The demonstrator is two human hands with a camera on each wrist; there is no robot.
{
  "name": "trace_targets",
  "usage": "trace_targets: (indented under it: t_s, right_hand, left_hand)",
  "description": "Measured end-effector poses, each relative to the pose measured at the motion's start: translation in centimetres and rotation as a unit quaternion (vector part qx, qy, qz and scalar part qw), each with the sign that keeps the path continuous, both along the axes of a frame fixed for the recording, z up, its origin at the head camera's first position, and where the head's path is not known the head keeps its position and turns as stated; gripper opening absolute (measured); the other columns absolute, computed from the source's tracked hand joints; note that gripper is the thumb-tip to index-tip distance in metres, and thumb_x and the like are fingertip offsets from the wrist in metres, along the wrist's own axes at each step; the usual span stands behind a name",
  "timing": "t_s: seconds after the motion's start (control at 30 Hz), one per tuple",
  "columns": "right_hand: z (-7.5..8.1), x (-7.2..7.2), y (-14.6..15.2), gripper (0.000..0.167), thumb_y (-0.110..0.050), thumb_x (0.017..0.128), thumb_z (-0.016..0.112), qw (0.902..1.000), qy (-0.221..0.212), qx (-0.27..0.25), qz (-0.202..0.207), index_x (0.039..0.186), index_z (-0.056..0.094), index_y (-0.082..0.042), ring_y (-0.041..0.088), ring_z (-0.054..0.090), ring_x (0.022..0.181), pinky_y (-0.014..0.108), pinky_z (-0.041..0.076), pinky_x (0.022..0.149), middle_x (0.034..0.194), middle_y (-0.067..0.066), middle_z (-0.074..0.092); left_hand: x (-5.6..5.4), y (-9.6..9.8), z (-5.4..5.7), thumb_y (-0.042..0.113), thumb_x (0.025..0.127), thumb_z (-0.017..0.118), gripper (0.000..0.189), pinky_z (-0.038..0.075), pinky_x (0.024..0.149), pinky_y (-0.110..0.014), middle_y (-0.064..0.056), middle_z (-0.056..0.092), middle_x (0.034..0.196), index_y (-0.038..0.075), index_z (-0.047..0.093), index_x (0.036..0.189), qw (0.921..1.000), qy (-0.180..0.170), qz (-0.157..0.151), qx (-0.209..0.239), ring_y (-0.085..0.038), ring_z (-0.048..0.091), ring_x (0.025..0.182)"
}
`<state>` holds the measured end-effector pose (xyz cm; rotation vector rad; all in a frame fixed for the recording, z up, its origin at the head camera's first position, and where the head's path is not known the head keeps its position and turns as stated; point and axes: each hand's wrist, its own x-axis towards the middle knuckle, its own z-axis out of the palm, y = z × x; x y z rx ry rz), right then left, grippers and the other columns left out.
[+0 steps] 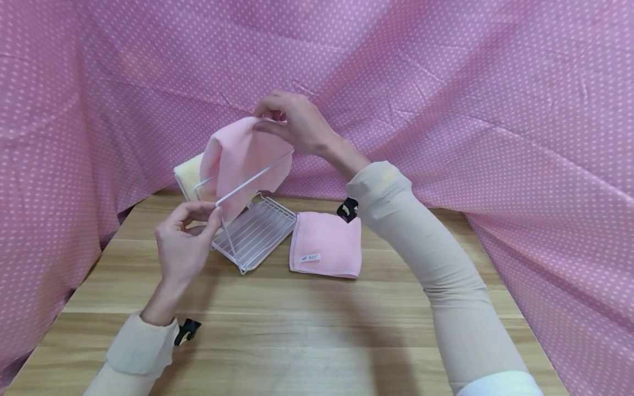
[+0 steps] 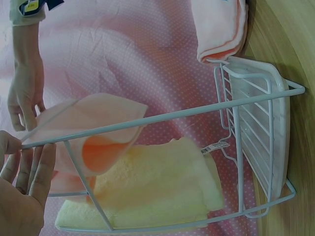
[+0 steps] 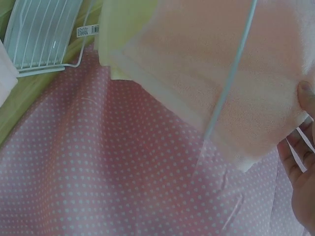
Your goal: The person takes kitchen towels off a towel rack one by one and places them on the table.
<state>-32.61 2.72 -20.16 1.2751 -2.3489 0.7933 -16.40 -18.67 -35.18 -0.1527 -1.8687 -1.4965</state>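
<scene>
My left hand (image 1: 183,239) pinches the upper corner of a white wire rack (image 2: 167,118), which has a slatted tray (image 1: 260,228) at its base. Up above the rack, my right hand (image 1: 302,124) pinches the top edge of a pink towel (image 1: 242,151). That towel hangs down behind the near upper bar, its lower part loose and partly folded. A yellow towel (image 2: 157,182) hangs on the far side of the rack, partly covered by the pink one in the head view. In the right wrist view, thumb and fingers (image 3: 290,164) hold the pink towel's edge.
A folded pink towel (image 1: 326,245) with a small white label lies on the wooden table (image 1: 277,330), just right of the rack's tray. Pink dotted cloth (image 1: 446,99) hangs behind the table and along both sides.
</scene>
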Motion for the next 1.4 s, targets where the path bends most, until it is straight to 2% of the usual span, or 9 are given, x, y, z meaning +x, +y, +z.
trace_targets:
  t_s: [0.5, 0.8, 0.9, 1.13, 1.33, 1.4]
  right_hand:
    - [1.8, -2.0, 0.5, 0.021, -0.018, 0.096, 0.078, 0.9982, 0.000, -0.049, -0.034, 0.108, 0.076, -0.001, 0.015, 0.064, 0.091, 0.019, 0.059, 0.084, 0.102, 0.012, 0.075]
    - [2.8, -2.9, 1.8, 0.019, -0.018, 0.096, 0.078, 0.9944, 0.017, -0.097, -0.039, 0.105, 0.077, -0.002, 0.006, 0.060, 0.086, 0.018, 0.058, 0.081, 0.095, 0.009, 0.073]
    - [3.1, -3.3, 2.2, 0.019, -0.019, 0.095, 0.079, 0.9923, 0.005, -0.112, -0.053, 0.105, 0.077, -0.002, 0.005, 0.060, 0.086, 0.017, 0.059, 0.082, 0.097, 0.009, 0.073]
    - [4.0, -3.0, 3.2, 0.020, -0.018, 0.094, 0.080, 0.9872, 0.003, -0.145, -0.066, 0.106, 0.077, -0.002, 0.004, 0.060, 0.086, 0.021, 0.061, 0.084, 0.096, 0.006, 0.073]
    - [4.5, -2.6, 4.3, 0.022, -0.019, 0.094, 0.080, 0.9838, 0.007, -0.159, -0.083, 0.105, 0.077, -0.001, 0.002, 0.060, 0.086, 0.019, 0.061, 0.085, 0.095, 0.006, 0.072]
    - [4.5, -2.5, 4.7, 0.021, -0.018, 0.094, 0.081, 0.9822, 0.011, -0.165, -0.089, 0.105, 0.076, 0.000, 0.001, 0.060, 0.086, 0.018, 0.060, 0.084, 0.093, 0.001, 0.071]
  left_hand:
    - [-2.8, -1.7, 0.4, -0.003, 0.091, 0.077, 0.013, 0.061, 0.064, -0.006, 0.029, 0.070, 0.082, -0.011, 0.074, 0.101, 0.9997, -0.004, -0.023, -0.002, 0.010, 0.067, 0.071]
    - [-3.9, -1.8, 0.5, -0.003, 0.091, 0.076, 0.013, 0.061, 0.064, -0.007, 0.029, 0.070, 0.083, -0.011, 0.074, 0.101, 0.9995, -0.013, -0.029, -0.002, 0.009, 0.067, 0.071]
    - [-4.3, -1.9, 0.6, -0.004, 0.091, 0.076, 0.013, 0.061, 0.065, -0.007, 0.029, 0.069, 0.083, -0.011, 0.074, 0.102, 0.9994, -0.014, -0.032, -0.002, 0.009, 0.067, 0.071]
    - [-4.3, -2.0, 0.5, -0.004, 0.091, 0.076, 0.013, 0.061, 0.065, -0.007, 0.028, 0.069, 0.083, -0.011, 0.074, 0.102, 0.9994, -0.011, -0.032, 0.000, 0.009, 0.067, 0.072]
    - [-4.3, -2.1, 0.4, -0.004, 0.091, 0.076, 0.013, 0.061, 0.065, -0.006, 0.030, 0.069, 0.082, -0.011, 0.074, 0.101, 0.9996, -0.012, -0.026, 0.002, 0.010, 0.067, 0.072]
    - [-4.3, -2.2, 0.4, -0.004, 0.090, 0.077, 0.013, 0.060, 0.064, -0.006, 0.030, 0.069, 0.082, -0.011, 0.074, 0.101, 0.9996, -0.011, -0.026, 0.002, 0.010, 0.067, 0.071]
